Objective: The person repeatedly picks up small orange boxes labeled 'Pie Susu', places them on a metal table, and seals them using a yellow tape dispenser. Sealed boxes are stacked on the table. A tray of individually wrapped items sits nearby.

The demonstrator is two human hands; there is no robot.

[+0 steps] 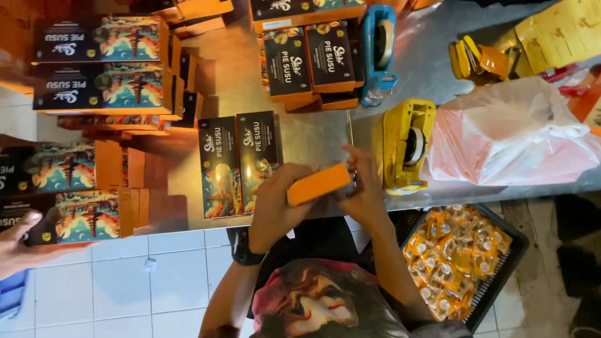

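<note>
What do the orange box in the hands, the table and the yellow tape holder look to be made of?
The orange box looks like matte cardboard, with flat faces and sharp folded edges. The table seems to be brushed metal, grey with a dull sheen and soft reflections. The yellow tape holder is probably hard moulded plastic, smooth and slightly glossy.

orange box (318,183): my fingers cover both its ends
my left hand (275,206): palm turned away, hidden
other person's hand (19,247): cut off by the left edge
stacked boxes (100,37): top row runs out of frame
black crate (510,253): partly behind my right arm
yellow papers (560,31): cropped at the corner
</note>
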